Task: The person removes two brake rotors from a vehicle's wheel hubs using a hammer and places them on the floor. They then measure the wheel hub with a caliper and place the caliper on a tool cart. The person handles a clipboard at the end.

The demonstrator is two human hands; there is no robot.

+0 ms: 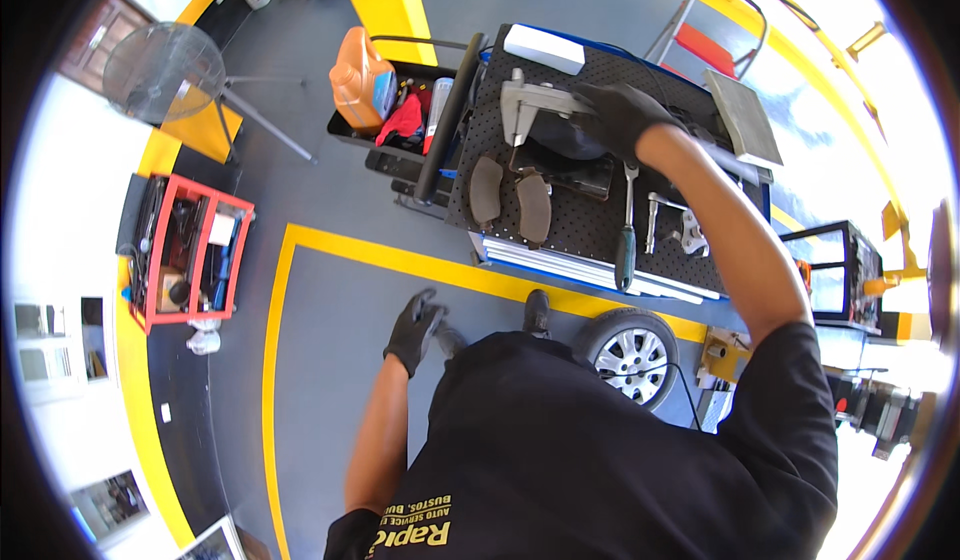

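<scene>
My right hand, in a black glove, reaches over the perforated top of a tool cart. Its fingers close on a silver caliper, whose jaws stick out to the left. Under the hand lies a dark object, partly hidden. Two brake pads lie side by side nearer to me. To their right rest a ratchet with a green handle and some small metal tools. My left hand, also gloved, hangs away from the cart with its fingers loosely apart, holding nothing.
A white box sits at the cart's far edge, a grey flat case at its right. The cart's side tray holds an orange jug and a spray can. A wheel lies by my feet. A red tool trolley and fan stand left.
</scene>
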